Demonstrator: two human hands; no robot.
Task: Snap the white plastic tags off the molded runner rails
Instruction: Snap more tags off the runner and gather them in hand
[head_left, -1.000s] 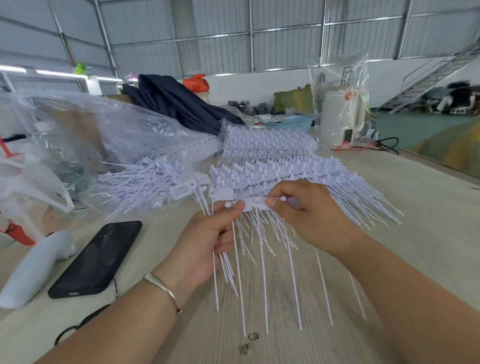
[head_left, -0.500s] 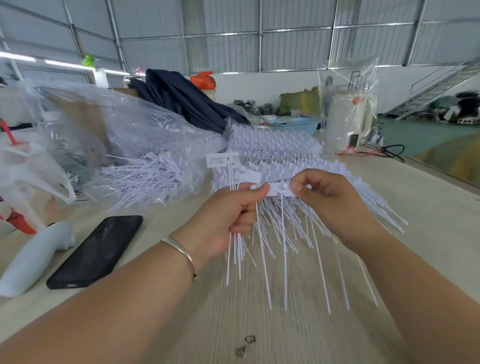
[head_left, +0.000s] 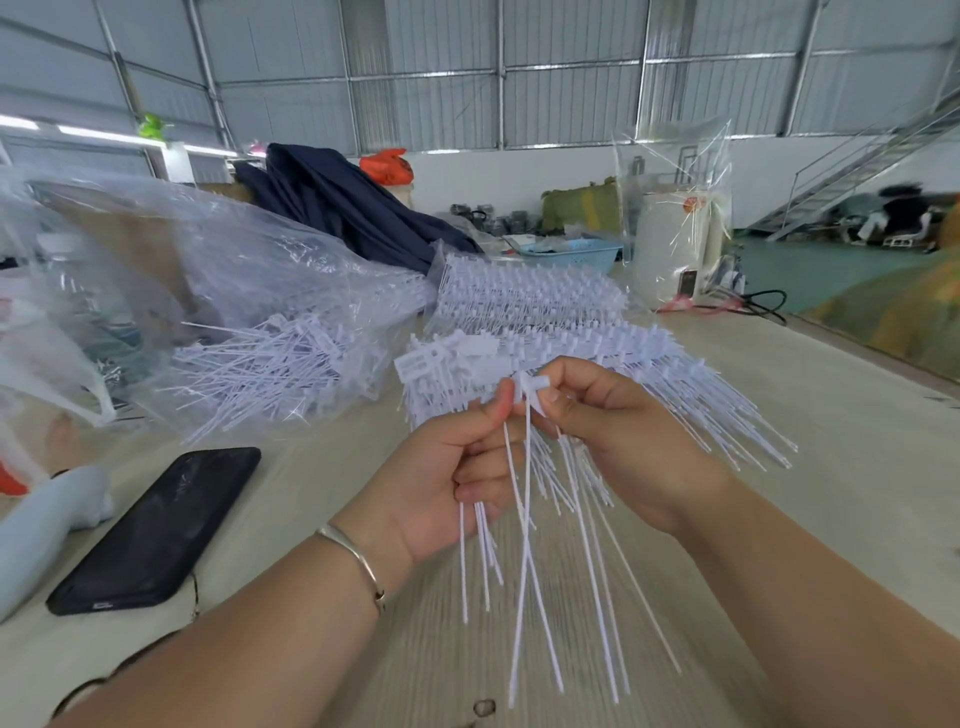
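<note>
Both hands have drawn closer together since half a second ago, and the flat white tag that lay between them now stands nearly on end at the frame's centre. Left hand (head_left: 447, 467) has its fingers curled round a bundle of loose tags (head_left: 483, 540), thumb pressed against the upright tag (head_left: 531, 387); the bundle's thin tails hang down toward the lower middle of the frame. Right hand (head_left: 618, 436) pinches that same tag between thumb and bent forefinger, with the other fingers curled beneath. Just behind the hands, in the middle of the frame, lie the runner rails (head_left: 530, 306) stacked in rows on the wooden table (head_left: 857, 467), their tails fanning out to the right. A clear plastic bag (head_left: 218, 270) with more tags spilling from it sits at left. A black phone (head_left: 156, 530) lies at lower left, and a thin bracelet (head_left: 358, 558) circles the left wrist
</note>
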